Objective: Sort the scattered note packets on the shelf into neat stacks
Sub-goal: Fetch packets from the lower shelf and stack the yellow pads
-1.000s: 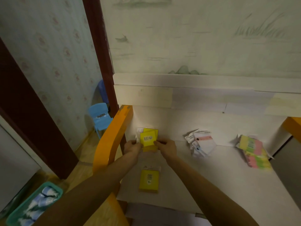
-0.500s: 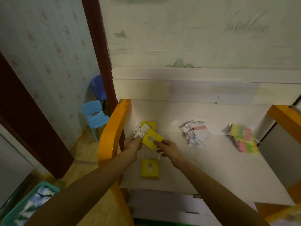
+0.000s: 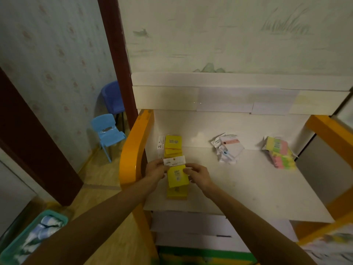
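Both hands hold one yellow packet [image 3: 177,176] by its side edges, just above a second yellow packet [image 3: 177,193] that lies flat near the front left of the white shelf [image 3: 257,188]. The left hand [image 3: 155,169] pinches the left edge near the white header strip and the right hand [image 3: 198,175] pinches the right edge, fingers curled in on the wrapper from each side. The held packet looks roughly square to the one beneath, its lower end overlapping it, so the step in hand seems to be laying it down to start a tidy stack. Further back, against the rear wall, a loose yellow pile [image 3: 172,146] sits with a white-wrapped packet at its left (how many packets are in it cannot be told). A white pile [image 3: 228,149] lies in the middle of the shelf, and a pink and green pile [image 3: 279,153] at the right, both fanned and uneven. The main risk is the slick wrapping: if the packet is released while tilted or off-centre, it could slide off the lower one and leave the stack crooked. The spot is also close to the shelf's front edge and the orange side rail [image 3: 133,146], so a careless nudge might push a packet over the edge.
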